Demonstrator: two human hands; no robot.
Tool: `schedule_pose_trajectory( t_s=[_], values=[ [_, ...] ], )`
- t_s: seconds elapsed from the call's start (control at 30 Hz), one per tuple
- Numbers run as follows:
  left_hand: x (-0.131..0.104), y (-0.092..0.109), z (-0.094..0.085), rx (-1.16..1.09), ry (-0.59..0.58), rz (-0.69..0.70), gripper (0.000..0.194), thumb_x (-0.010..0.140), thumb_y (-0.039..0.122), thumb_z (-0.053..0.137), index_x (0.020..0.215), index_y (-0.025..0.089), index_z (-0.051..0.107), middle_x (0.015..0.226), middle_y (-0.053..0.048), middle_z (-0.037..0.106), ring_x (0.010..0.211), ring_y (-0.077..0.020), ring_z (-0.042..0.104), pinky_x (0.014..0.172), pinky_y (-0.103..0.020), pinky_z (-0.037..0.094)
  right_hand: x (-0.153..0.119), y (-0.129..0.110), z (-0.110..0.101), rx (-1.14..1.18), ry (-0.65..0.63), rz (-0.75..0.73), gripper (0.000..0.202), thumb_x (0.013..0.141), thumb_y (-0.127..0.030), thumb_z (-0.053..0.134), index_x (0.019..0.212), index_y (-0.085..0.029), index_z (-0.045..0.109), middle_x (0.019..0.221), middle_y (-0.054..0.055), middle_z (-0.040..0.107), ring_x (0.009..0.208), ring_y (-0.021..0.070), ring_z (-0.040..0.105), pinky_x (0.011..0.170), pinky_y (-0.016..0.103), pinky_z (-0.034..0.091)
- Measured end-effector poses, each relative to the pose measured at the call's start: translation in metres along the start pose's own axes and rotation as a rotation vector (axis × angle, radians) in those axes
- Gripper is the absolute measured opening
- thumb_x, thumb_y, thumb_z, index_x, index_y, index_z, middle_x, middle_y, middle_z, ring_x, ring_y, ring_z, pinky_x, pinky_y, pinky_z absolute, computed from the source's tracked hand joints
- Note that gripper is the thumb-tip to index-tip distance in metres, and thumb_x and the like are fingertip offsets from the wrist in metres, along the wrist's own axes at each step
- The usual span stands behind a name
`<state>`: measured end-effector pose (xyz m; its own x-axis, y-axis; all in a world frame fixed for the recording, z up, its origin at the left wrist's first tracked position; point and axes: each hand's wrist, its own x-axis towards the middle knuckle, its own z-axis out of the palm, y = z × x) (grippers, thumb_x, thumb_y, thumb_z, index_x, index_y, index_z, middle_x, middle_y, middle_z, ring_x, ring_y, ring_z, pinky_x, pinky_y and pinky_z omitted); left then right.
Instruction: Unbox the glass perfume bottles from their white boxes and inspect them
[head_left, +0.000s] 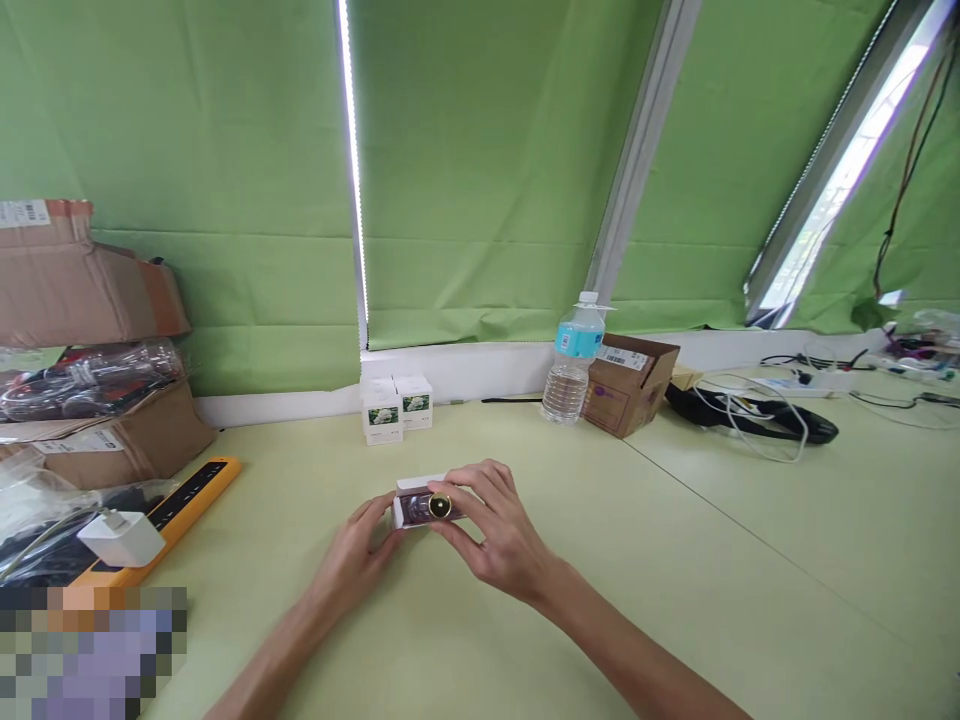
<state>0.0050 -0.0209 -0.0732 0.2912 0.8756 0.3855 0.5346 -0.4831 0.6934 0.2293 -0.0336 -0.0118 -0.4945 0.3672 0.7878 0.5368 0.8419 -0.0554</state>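
In the middle of the table, a small open white box [400, 513] lies with its flap [421, 483] raised at the back. Something dark and glassy [415, 510] shows inside it. My left hand [365, 545] grips the box's left end between thumb and fingers. My right hand [491, 520] is closed, its thumb and index finger pinching a small round black piece with a gold rim [440, 506] over the box's right part. Whether this piece is joined to the glassy thing, I cannot tell. My right fingers hide the box's right end.
Two white boxes with flower pictures [384, 420] stand behind my hands. Farther right are a water bottle [574, 365], a brown carton [628, 385] and a black device with white cables [750, 415]. At left are an orange power strip [199, 490], a white plug [121, 540] and cartons [142, 430].
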Motion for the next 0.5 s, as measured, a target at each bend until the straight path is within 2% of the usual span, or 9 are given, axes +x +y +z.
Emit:
schedule_pose_trajectory(
  t_s=[0.2,0.5],
  values=[
    [-0.0017,0.0044,-0.0002,-0.009,0.025,-0.003,0.030,0.088,0.027,0.052,0.116,0.028,0.060,0.121,-0.005,0.064,0.113,-0.0246,0.058,0.094,-0.037,0.047,0.0022,-0.0019,-0.0020,0.047,-0.104,0.020,0.036,0.091,-0.026,0.053,0.126,-0.023,0.045,0.112,0.010,0.062,0.099,0.0232,0.056,0.086,0.041,0.044],
    [-0.0016,0.0007,-0.0005,0.045,0.002,-0.015,0.031,0.086,0.023,0.052,0.117,0.027,0.059,0.120,-0.005,0.065,0.111,-0.0247,0.059,0.093,-0.038,0.047,0.0052,-0.0055,-0.0066,0.145,-0.186,0.091,0.025,0.088,-0.023,0.057,0.111,-0.021,0.048,0.107,0.007,0.062,0.093,0.0204,0.054,0.084,0.036,0.044]
  ],
)
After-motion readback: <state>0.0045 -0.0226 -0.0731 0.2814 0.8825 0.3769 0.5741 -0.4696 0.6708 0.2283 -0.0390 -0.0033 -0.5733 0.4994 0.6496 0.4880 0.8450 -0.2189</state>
